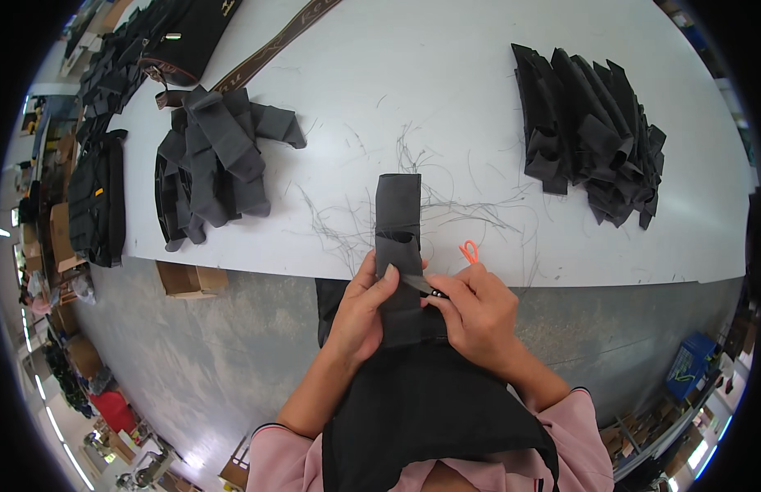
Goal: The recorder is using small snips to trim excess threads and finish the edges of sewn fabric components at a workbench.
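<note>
A dark grey fabric strip (398, 205) with a folded flap across its middle lies partly over the table's near edge. My left hand (360, 316) grips its lower part, thumb on top. In my right hand (483, 316) is a pair of thread snips (417, 283), the pointed metal blades lying against the strip's right side near my left thumb. An orange cord loop (470, 250) sticks up beyond my right fingers. Loose thread clippings (479, 215) are scattered on the white table (446, 82) around the strip.
Similar dark strips form a pile on the left (220, 156) and another pile on the right (589, 131). Behind the left pile are a black bag (188, 41) and a brown patterned strap (278, 45). A cardboard box (179, 279) stands below the table's left edge.
</note>
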Available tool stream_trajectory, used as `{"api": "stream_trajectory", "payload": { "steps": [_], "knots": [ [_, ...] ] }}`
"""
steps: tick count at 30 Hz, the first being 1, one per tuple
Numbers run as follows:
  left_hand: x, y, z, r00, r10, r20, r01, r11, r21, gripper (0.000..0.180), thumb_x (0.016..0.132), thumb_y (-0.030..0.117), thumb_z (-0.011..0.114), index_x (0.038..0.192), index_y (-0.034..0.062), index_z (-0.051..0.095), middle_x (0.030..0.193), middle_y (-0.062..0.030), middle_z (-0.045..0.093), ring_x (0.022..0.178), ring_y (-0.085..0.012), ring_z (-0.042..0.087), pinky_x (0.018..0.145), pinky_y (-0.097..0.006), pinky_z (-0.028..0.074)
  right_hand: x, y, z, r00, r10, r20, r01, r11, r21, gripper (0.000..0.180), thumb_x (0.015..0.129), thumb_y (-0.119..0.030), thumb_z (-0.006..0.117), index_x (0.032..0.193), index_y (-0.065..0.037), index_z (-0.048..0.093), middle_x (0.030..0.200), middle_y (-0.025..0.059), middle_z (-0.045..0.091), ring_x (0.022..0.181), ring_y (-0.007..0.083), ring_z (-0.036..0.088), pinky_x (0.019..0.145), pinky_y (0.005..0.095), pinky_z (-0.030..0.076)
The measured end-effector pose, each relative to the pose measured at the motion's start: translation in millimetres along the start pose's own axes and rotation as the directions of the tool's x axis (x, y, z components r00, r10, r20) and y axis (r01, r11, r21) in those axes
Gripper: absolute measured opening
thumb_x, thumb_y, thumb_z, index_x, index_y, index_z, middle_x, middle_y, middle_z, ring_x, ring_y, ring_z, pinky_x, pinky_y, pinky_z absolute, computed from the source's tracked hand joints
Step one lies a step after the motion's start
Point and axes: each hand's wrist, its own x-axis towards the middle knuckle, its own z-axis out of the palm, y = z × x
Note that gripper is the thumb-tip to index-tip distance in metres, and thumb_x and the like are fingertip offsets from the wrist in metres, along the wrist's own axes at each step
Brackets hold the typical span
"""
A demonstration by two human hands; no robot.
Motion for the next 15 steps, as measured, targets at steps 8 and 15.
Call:
{"api": "stream_trajectory", "payload": {
  "steps": [8, 15],
  "knots": [
    [3, 2, -2, 0.999, -0.052, 0.007, 0.052, 0.999, -0.008, 0.034, 0.095, 0.019, 0.048, 0.126, 0.0047, 0.041, 0.117, -0.0130, 0.056, 0.094, -0.0180, 0.059, 0.079, -0.032, 0.051, -5, -1, -4, 0.999, 0.011, -0.031, -0.012, 0.999, -0.032, 0.026, 0.065, 0.000, 0.073, 0.091, -0.004, 0.067, 0.071, 0.0064, 0.052, 0.056, 0.0211, 0.052, 0.050, 0.0299, 0.041],
    [0, 4, -4, 0.997, 0.051, 0.058, -0.061, 0.981, 0.186, 0.034, 0.095, 0.017, 0.048, 0.124, 0.0028, 0.039, 0.118, -0.0162, 0.056, 0.094, -0.0223, 0.062, 0.074, -0.033, 0.054, -8, 10, -14, 0.977, 0.203, -0.062, -0.176, 0.939, 0.294, 0.030, 0.066, 0.005, 0.071, 0.093, -0.005, 0.065, 0.076, 0.0074, 0.051, 0.060, 0.0198, 0.052, 0.051, 0.0280, 0.042]
  ]
}}
